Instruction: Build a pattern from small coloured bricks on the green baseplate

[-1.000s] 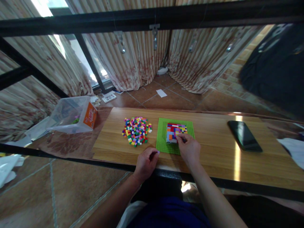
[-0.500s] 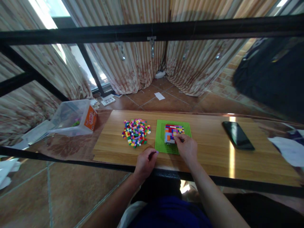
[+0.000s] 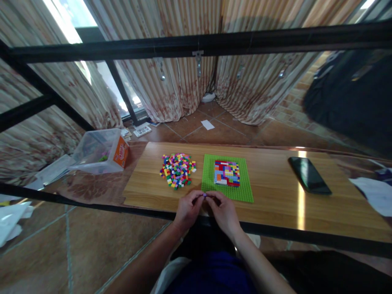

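Observation:
A green baseplate (image 3: pixel 241 190) lies on the wooden board, with a multicoloured square of small bricks (image 3: pixel 227 172) built on its upper half. Left of it sits a loose pile of small coloured bricks (image 3: pixel 177 170). Both hands meet at the board's near edge, just below the plate's left corner. My left hand (image 3: pixel 187 210) pinches a tiny purple brick (image 3: pixel 204 195). The fingertips of my right hand (image 3: pixel 224 211) close on the same brick from the other side.
A clear plastic box with an orange label (image 3: pixel 102 151) stands at the left, off the board. A black phone (image 3: pixel 309 174) lies at the right, white paper (image 3: pixel 373 194) beyond it. A black metal bar (image 3: pixel 196 43) crosses overhead.
My right hand has left the brick square and come back to the near edge, meeting my left hand at the purple brick. My left hand stayed about where it was.

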Available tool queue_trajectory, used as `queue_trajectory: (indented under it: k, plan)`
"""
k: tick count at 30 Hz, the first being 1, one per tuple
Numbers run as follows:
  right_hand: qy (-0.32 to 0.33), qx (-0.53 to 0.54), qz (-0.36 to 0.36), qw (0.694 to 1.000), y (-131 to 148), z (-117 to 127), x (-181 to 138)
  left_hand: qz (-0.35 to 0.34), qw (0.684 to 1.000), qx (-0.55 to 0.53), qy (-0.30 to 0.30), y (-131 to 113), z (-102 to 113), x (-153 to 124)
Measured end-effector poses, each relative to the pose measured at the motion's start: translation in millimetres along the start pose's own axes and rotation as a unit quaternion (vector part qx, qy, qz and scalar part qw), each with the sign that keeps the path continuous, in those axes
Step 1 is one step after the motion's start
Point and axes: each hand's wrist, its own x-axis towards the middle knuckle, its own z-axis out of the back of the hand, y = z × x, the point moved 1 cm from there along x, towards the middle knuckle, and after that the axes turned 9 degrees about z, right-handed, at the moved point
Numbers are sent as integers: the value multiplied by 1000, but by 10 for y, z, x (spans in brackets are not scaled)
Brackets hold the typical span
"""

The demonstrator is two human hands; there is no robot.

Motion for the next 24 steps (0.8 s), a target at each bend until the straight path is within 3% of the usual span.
queue_trajectory:
  k: [10, 17, 20, 24]
  plan:
    - [2, 2, -4, 1000, 7, 24, 25, -15, 1000, 17, 13, -36, -1, 2]
    - [-86, -105, 36, 990, -140, 500, 238, -17, 998, 59, 3, -17, -4, -11]
    - [-93, -193, 78, 974, -207, 695, 365, -25, 998, 61, -3, 2, -9, -14]
    - [-77, -272, 135, 950, -265, 773, 474, -29, 997, 66, -7, 6, -10, -15]
